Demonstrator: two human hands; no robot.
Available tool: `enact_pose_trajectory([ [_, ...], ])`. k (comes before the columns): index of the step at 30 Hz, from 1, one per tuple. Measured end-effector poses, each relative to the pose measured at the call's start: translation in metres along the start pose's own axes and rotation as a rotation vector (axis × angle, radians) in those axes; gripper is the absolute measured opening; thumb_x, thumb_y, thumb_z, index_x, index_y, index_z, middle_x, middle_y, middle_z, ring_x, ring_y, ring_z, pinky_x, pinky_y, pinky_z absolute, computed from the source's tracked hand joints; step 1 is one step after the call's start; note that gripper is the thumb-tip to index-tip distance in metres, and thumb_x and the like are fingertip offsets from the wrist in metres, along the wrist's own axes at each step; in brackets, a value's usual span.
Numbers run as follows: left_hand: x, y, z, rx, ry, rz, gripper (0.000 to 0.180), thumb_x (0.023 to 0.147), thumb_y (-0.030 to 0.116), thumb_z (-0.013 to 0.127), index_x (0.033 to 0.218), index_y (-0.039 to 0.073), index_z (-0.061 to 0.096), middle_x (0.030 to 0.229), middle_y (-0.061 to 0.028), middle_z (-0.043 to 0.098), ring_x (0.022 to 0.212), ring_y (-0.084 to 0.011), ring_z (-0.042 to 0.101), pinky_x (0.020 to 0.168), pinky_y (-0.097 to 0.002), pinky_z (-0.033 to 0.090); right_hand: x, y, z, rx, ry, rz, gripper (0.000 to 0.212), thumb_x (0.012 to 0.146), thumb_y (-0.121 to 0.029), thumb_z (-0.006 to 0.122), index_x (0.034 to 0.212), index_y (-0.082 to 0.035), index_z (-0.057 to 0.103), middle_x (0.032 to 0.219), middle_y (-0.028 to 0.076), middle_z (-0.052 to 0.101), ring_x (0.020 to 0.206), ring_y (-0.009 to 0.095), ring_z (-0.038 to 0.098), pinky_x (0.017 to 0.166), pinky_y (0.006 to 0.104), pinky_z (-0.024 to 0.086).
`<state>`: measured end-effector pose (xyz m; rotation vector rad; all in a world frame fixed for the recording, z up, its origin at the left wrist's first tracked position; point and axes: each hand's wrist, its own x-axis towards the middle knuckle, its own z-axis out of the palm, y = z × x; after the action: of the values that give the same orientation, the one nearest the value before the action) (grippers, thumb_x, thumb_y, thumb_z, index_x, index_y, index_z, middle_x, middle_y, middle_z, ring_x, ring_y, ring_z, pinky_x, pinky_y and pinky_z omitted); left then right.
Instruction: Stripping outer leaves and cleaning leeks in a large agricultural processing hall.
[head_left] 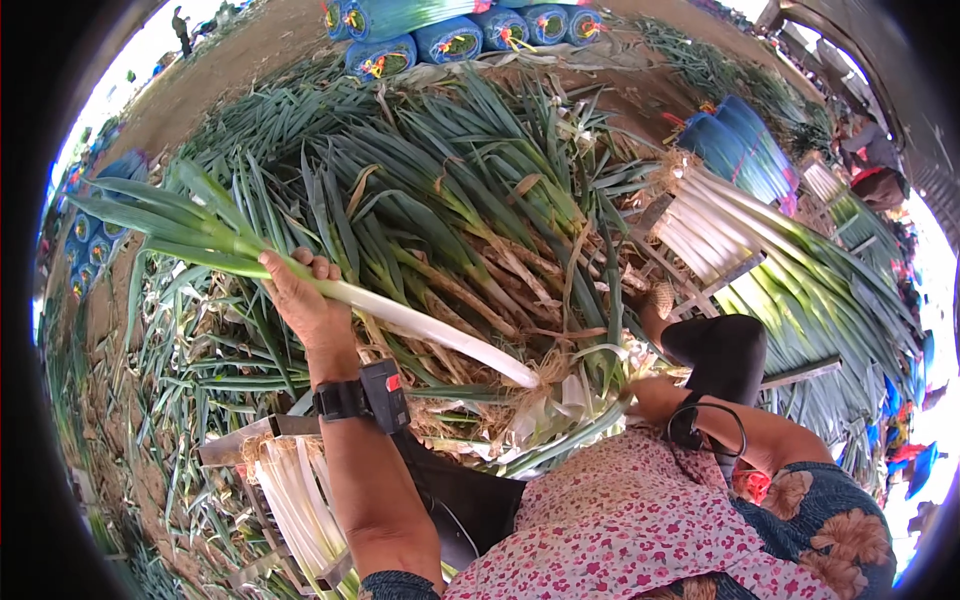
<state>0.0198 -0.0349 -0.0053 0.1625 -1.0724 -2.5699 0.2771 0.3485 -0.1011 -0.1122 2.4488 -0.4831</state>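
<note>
My left hand [308, 308] is wrapped round a cleaned leek [430, 328] where its white shaft meets the green leaves. The leek slants from its leaf tips at the upper left down to its roots near the middle. By my right knee, my right hand [655, 398] is closed at the end of peeled leek leaves [575, 438]; its fingertips are partly hidden. Ahead of both hands lies a large heap of uncleaned leeks [450, 220], with brown, dry outer skins on their lower parts.
Cleaned leeks fill a rack [720, 225] on the right and another rack [300, 490] at my lower left. Blue-wrapped leek bundles [450, 40] are stacked at the back, with more bundles [740, 150] at the right. Leaf scraps [170, 400] cover the ground at left.
</note>
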Motion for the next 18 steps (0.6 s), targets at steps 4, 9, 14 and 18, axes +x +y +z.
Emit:
enact_pose_trajectory([
  [4, -0.010, -0.009, 0.007, -0.092, -0.088, -0.099, 0.043, 0.091, 0.046, 0.046, 0.123, 0.017, 0.039, 0.074, 0.0002, 0.042, 0.057, -0.0095, 0.038, 0.054, -0.0253, 0.036, 0.053, -0.069, -0.045, 0.320, 0.515, -0.348, 0.048, 0.080, -0.032, 0.064, 0.119, -0.006, 0.054, 0.109, 0.014, 0.060, 0.101, 0.027, 0.058, 0.087, 0.0403, 0.044],
  [9, -0.012, -0.019, 0.005, -0.256, -0.203, -0.153, 0.042, 0.090, 0.048, 0.047, 0.116, 0.015, 0.045, 0.074, 0.0008, 0.043, 0.057, -0.0095, 0.039, 0.054, -0.0256, 0.036, 0.075, -0.144, -0.043, 0.897, -0.116, -0.189, 0.049, 0.083, -0.033, 0.063, 0.119, -0.002, 0.052, 0.092, 0.012, 0.065, 0.080, 0.021, 0.064, 0.071, 0.0342, 0.050],
  [14, -0.031, -0.028, 0.019, -0.171, -0.261, -0.360, 0.039, 0.089, 0.046, 0.051, 0.104, 0.010, 0.050, 0.076, -0.0005, 0.044, 0.060, -0.0116, 0.039, 0.053, -0.0278, 0.035, 0.087, -0.143, -0.031, 0.367, 0.503, -0.282, 0.044, 0.079, -0.028, 0.066, 0.113, -0.002, 0.055, 0.080, 0.017, 0.063, 0.072, 0.028, 0.064, 0.066, 0.0346, 0.049],
  [18, -0.029, -0.032, 0.015, -0.079, -0.264, -0.368, 0.039, 0.089, 0.046, 0.051, 0.102, 0.009, 0.050, 0.073, -0.0006, 0.043, 0.054, -0.0113, 0.038, 0.050, -0.0266, 0.034, 0.092, -0.142, -0.025, 0.478, 0.366, -0.355, 0.049, 0.078, -0.032, 0.066, 0.113, 0.000, 0.054, 0.095, 0.019, 0.062, 0.088, 0.028, 0.062, 0.076, 0.0347, 0.048],
])
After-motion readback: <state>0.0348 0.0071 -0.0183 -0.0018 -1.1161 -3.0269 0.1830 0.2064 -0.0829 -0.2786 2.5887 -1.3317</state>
